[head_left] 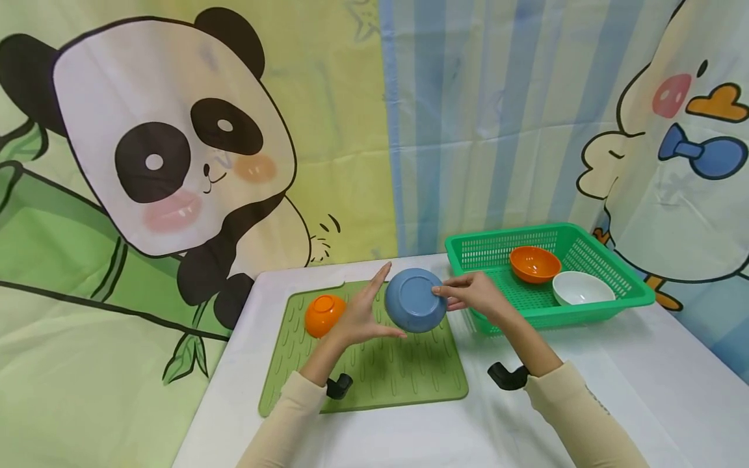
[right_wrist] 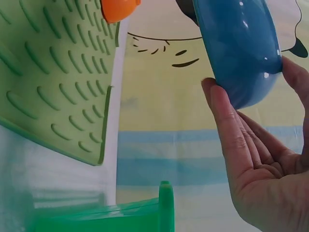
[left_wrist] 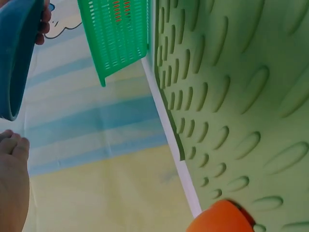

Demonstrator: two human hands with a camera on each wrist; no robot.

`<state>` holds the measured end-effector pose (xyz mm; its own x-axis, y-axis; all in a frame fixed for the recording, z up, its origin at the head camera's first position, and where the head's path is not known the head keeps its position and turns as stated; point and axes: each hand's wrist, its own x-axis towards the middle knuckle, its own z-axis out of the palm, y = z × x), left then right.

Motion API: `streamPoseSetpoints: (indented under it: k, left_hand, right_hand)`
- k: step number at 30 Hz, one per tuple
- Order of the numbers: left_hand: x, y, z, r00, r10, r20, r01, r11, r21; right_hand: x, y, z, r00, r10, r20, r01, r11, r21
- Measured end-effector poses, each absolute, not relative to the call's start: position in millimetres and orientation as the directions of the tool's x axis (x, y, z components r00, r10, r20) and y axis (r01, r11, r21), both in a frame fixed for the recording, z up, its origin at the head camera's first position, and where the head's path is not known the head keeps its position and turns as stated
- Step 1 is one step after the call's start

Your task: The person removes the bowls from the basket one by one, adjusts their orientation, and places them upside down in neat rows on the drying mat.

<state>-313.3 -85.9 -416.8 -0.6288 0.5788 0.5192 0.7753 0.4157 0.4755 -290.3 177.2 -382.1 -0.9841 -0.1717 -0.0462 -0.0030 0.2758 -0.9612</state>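
A blue bowl point(head_left: 409, 305) hangs over the green drying mat point(head_left: 374, 370), its underside turned up toward the head camera. My right hand point(head_left: 476, 296) pinches its right side, thumb on the outside and fingers at the rim, as the right wrist view shows for the bowl point(right_wrist: 241, 53). At the bowl's left my left hand point(head_left: 359, 318) is spread, thumb and fingers straight and apart, facing the bowl; in the left wrist view a gap shows between the hand point(left_wrist: 12, 179) and the bowl point(left_wrist: 14, 58). An orange bowl point(head_left: 324, 314) lies upside down on the mat, just beyond the left hand.
A green plastic basket point(head_left: 608, 309) stands at the right of the mat, holding another orange bowl point(head_left: 534, 263) and a white bowl point(head_left: 582, 289). A white cloth point(head_left: 433, 432) covers the table. Behind it hangs a printed curtain point(head_left: 345, 130) with cartoon animals.
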Motion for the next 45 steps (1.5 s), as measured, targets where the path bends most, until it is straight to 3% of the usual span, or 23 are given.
streamPoseSetpoints:
  k: [15, 22, 26, 30, 37, 45]
  left_hand:
    - [-311, -82, -430, -0.627, 0.605, 0.491, 0.767, 0.37, 0.523]
    - [-310, -81, -426, -0.615, 0.572, 0.542, 0.763, 0.258, 0.593]
    - [-298, -82, -413, -0.583, 0.539, 0.608, 0.793, 0.213, 0.571]
    - [-292, -84, -405, -0.595, 0.499, 0.63, 0.785, 0.193, 0.588]
    - [-293, -89, -407, -0.621, 0.459, 0.635, 0.765, 0.176, 0.62]
    - [-295, -91, -410, -0.612, 0.475, 0.633, 0.769, 0.17, 0.616]
  right_hand:
    - [-291, 173, -385, -0.968, -0.212, -0.134, 0.071, 0.282, -0.957]
    - [-290, 167, -381, -0.975, -0.187, -0.121, 0.06, 0.301, -0.952]
    - [-289, 162, -383, -0.987, -0.158, -0.032, -0.021, 0.324, -0.946]
    - [-290, 159, -389, -0.977, -0.179, 0.111, -0.166, 0.324, -0.931]
    - [-291, 160, -399, -0.809, -0.451, 0.377, -0.504, 0.202, -0.839]
    - [-286, 155, -397, -0.732, -0.54, 0.416, -0.606, 0.237, -0.759]
